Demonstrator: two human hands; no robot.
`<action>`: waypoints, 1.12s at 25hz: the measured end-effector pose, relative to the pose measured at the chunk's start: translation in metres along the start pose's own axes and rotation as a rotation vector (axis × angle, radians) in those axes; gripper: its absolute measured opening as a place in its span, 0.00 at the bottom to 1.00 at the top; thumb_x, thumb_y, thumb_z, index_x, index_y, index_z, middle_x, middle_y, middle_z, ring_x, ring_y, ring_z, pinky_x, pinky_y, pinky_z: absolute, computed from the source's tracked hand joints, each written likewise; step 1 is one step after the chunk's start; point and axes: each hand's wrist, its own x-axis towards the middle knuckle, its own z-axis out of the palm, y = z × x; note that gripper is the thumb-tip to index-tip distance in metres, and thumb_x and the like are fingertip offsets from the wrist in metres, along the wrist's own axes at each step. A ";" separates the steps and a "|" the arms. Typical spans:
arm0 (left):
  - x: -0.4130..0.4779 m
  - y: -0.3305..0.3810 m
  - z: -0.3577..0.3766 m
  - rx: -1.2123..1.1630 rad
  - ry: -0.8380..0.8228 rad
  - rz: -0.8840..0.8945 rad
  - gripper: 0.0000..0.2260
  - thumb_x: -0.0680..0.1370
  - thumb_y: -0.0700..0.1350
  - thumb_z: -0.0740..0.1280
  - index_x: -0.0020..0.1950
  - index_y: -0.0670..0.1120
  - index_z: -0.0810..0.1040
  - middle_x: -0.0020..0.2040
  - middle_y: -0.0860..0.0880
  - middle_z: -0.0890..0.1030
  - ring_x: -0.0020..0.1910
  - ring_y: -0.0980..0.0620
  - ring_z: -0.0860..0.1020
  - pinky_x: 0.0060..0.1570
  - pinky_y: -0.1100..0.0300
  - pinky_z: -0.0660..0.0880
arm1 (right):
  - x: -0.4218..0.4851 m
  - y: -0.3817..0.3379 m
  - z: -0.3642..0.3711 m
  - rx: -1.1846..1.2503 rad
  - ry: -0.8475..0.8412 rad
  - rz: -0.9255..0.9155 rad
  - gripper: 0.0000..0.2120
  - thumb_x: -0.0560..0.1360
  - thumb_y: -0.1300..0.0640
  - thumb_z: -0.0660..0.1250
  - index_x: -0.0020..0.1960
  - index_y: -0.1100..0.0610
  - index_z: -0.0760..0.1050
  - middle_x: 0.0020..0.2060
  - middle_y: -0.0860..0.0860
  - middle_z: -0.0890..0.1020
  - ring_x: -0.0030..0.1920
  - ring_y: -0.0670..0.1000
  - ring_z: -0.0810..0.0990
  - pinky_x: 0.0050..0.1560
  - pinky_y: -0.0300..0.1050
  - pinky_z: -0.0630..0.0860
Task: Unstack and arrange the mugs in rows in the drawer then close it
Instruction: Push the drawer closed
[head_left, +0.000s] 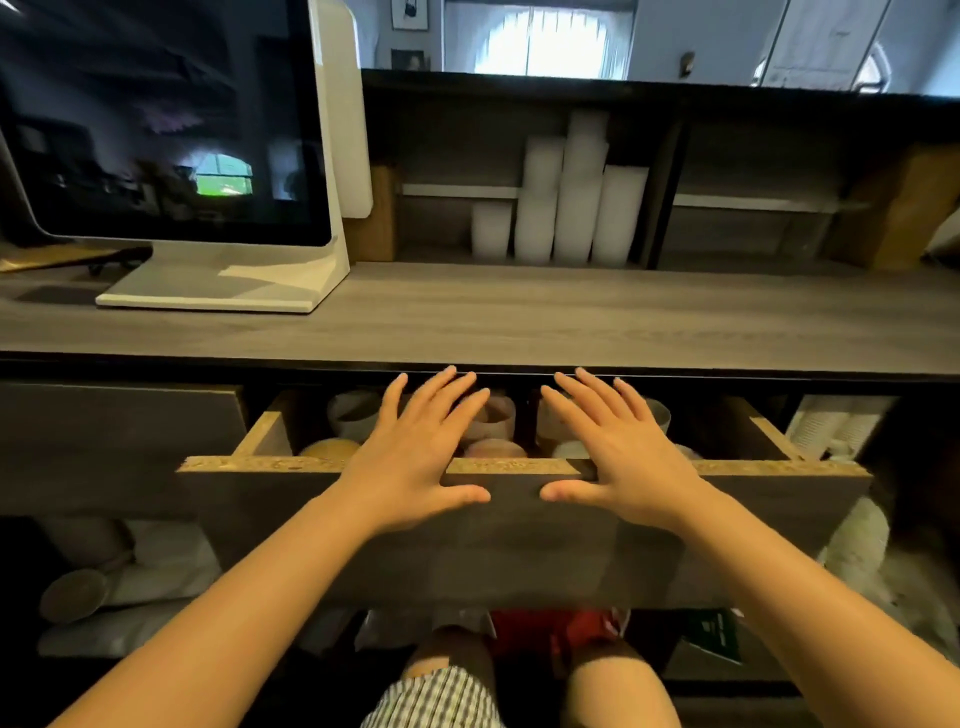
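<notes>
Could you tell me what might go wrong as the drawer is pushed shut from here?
The left hand and right hand lie over the drawer front, fingertips near the counter edge, so they could get pinched. A hard push could knock the mugs together.

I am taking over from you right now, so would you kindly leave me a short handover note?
Hands: the left hand and the right hand are both open, with fingers spread over the top edge of the drawer front.
Things: the mugs sit inside the drawer. The hands hide many of them, so the rows cannot be checked.
Done: the mugs appear to be placed.
Left: the drawer is partly open under the counter. Push it shut.
</notes>
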 end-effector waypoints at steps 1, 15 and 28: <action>0.006 -0.002 0.002 0.005 -0.021 -0.043 0.45 0.71 0.68 0.59 0.76 0.49 0.39 0.76 0.50 0.35 0.74 0.52 0.33 0.70 0.46 0.32 | 0.006 0.005 0.002 0.004 0.003 0.005 0.48 0.66 0.25 0.48 0.76 0.49 0.37 0.77 0.49 0.42 0.74 0.48 0.34 0.72 0.48 0.33; 0.047 -0.005 -0.005 0.143 -0.205 -0.186 0.50 0.71 0.66 0.63 0.75 0.45 0.33 0.74 0.44 0.30 0.70 0.43 0.27 0.67 0.39 0.32 | 0.040 0.020 0.007 -0.035 -0.078 0.128 0.55 0.59 0.22 0.42 0.76 0.53 0.35 0.77 0.54 0.41 0.76 0.56 0.36 0.72 0.57 0.35; 0.083 -0.017 0.021 0.206 -0.059 -0.319 0.41 0.74 0.61 0.63 0.76 0.52 0.40 0.77 0.47 0.36 0.74 0.43 0.32 0.68 0.34 0.37 | 0.084 0.027 0.020 -0.055 0.113 0.278 0.38 0.66 0.32 0.65 0.71 0.45 0.60 0.67 0.47 0.69 0.69 0.56 0.64 0.65 0.58 0.61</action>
